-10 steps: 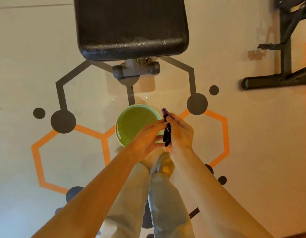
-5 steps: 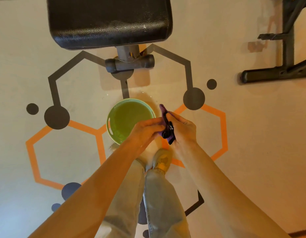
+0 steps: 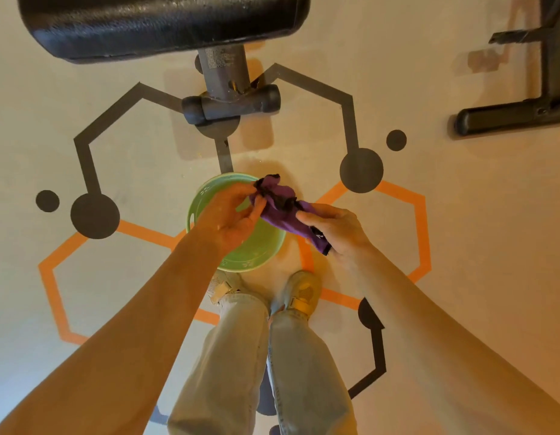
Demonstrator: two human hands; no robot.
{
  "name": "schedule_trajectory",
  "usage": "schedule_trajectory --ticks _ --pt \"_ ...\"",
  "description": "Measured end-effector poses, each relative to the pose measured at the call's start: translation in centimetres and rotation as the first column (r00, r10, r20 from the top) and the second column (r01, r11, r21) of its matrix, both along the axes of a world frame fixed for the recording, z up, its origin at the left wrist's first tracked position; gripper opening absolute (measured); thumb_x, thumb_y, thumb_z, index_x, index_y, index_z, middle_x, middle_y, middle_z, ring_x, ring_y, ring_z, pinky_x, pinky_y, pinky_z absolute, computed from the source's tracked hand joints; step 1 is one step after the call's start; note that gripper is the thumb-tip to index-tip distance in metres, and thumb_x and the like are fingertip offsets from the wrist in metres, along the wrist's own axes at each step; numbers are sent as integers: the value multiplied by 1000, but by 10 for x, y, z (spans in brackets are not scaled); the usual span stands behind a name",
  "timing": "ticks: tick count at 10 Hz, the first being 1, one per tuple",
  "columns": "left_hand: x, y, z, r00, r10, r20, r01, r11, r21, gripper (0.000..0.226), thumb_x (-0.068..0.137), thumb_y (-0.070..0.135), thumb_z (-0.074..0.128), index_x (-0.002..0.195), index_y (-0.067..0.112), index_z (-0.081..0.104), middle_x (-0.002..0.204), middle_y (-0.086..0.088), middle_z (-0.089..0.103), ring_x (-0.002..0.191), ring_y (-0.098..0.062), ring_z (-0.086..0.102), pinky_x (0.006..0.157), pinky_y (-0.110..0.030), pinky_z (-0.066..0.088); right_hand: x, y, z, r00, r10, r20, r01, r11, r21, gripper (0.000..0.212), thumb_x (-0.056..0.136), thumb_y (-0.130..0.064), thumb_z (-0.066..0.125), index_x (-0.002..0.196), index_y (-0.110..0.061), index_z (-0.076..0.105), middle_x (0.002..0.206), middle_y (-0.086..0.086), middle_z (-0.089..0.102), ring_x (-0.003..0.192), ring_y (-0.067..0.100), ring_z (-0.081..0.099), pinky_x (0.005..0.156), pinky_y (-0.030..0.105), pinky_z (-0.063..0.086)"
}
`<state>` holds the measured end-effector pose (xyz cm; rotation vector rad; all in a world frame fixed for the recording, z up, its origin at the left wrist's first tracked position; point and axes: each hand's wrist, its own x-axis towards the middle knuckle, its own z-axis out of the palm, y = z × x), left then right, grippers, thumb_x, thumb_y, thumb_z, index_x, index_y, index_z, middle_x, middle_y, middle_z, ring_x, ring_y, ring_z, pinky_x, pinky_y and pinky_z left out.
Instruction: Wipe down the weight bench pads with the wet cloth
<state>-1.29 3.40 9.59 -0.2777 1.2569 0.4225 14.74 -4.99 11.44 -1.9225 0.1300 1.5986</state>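
Head view: both hands pinch a purple cloth [image 3: 280, 211] above a green bowl [image 3: 256, 255], left hand [image 3: 231, 215] at nine o'clock, right hand [image 3: 338, 229] at three. Black bench pad [image 3: 159, 23] sits at twelve.

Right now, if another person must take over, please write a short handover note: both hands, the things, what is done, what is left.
Left hand pinches one end of the purple cloth; right hand grips the other end, above the green bowl on the floor.
Bench pad is ahead, beyond the bowl.
Done: cloth is in hand.
Left: wipe the pad; no hand touches it yet.
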Motion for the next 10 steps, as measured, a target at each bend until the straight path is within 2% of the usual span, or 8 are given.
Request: schedule_trajectory --ticks 1,2,4,5,7,8,9,10 --pt "3 -5 -22 910 -369 -189 403 894 195 28 86 -11 61 110 4 64 98 -10 65 94 -19 64 70 -16 57 0 -5 -29 980 161 119 -153 985 -77 18 81 2 63 97 -5 65 87 12 65 83 30 65 74 36 55" --pt "7 -8 -42 731 -488 -476 624 761 178 11 88 5 71 95 10 65 76 -6 63 63 -10 62 60 -20 60 0 -11 -57 909 330 256 -296 942 -160 14 87 -3 53 99 -6 59 100 12 60 93 28 59 80 36 51" --pt "7 -5 -85 619 -478 -623 687 714 135 5 95 14 64 96 16 59 73 -1 60 36 -2 58 44 -21 55 2 -22 -108 826 428 367 -338 897 -285 12 87 -5 55 95 -12 61 108 14 65 100 33 61 86 40 53" --pt "13 -8 -101 630 -435 -644 649 749 129 18 97 9 58 82 20 57 71 -2 61 36 -4 60 43 -21 55 -1 -25 -128 783 486 389 -370 866 -337 14 85 -7 55 92 -18 62 105 10 67 99 33 62 88 43 53" --pt "17 -1 -133 588 -390 -709 657 741 138 8 92 9 61 92 16 60 69 -5 67 47 -8 66 50 -26 58 -6 -32 -152 751 523 403 -422 850 -316 12 83 -14 58 88 -19 67 93 9 70 88 32 64 75 36 54" --pt "19 1 -138 580 -396 -712 669 730 140 14 90 10 64 86 19 53 71 -4 68 55 -12 68 59 -30 61 -11 -34 -164 788 515 338 -430 853 -296 21 85 -22 62 104 -14 66 104 9 68 95 30 64 75 32 50" --pt "18 4 -139 594 -402 -697 657 743 131 17 89 8 65 93 17 51 73 -4 67 59 -15 70 63 -33 61 -14 -38 -170 821 487 298 -419 868 -266 44 88 -24 59 130 -13 51 128 9 58 113 26 58 84 28 44" --pt "14 3 -134 536 -430 -727 715 689 120 26 88 8 65 108 16 51 77 -4 67 76 -27 72 77 -41 61 -16 -45 -157 804 519 291 -451 850 -271 45 93 -19 50 137 -13 43 140 8 47 125 25 49 92 27 41"
